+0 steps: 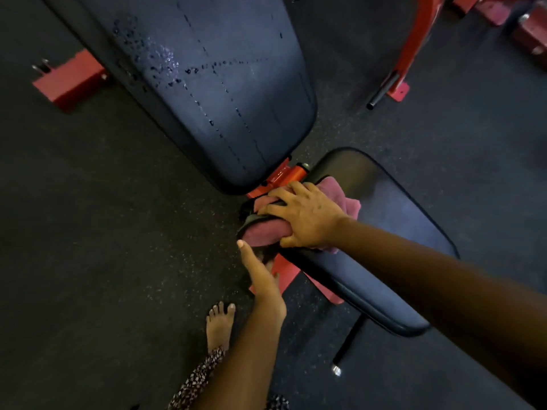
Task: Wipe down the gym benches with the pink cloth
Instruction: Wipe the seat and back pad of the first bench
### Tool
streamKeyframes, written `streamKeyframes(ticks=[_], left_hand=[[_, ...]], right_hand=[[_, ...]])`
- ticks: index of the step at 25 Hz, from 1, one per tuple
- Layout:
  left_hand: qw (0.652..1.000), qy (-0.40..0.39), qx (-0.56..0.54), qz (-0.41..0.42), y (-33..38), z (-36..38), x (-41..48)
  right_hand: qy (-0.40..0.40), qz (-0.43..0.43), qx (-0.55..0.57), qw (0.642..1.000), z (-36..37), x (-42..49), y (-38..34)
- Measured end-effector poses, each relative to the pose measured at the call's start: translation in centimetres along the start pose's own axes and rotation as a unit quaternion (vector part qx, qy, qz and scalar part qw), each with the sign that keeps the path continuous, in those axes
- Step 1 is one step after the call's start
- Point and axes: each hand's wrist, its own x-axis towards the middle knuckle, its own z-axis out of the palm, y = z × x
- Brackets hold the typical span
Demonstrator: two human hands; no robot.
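Observation:
The pink cloth (266, 229) is bunched over the near-left corner of the black seat pad (384, 232). My right hand (305, 217) presses down on it, fingers curled around the cloth and the pad's edge. Just below that corner, at the pad's side, my left hand (260, 276) is held flat with fingers together, holding nothing. The long black back pad (213, 93) stretches away to the upper left, its surface speckled with wet droplets and streaks. A red-orange hinge (284, 176) joins the two pads.
Dark speckled rubber floor (103, 232) surrounds the bench. A red frame foot (68, 81) sticks out at the left, and more red equipment (414, 45) stands at the upper right. My bare foot (219, 327) is on the floor beside the seat.

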Motion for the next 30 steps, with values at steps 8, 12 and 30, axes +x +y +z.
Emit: streamKeyframes(ticks=[8, 12, 30], left_hand=[[0.999, 0.014, -0.01, -0.036, -1.3, 4.3, 2.1], [0.997, 0.077, -0.018, 0.024, -1.6, 5.4, 2.0], [0.487, -0.02, 0.733, 0.475, -7.3, 10.9, -1.2]], right_hand=[[-0.015, -0.058, 0.032, 0.998, -0.9, 1.8, 7.0], [-0.042, -0.023, 0.012, 0.999, -2.0, 2.8, 13.1], [0.026, 0.128, 0.309, 0.942, 1.1, -2.0, 19.4]])
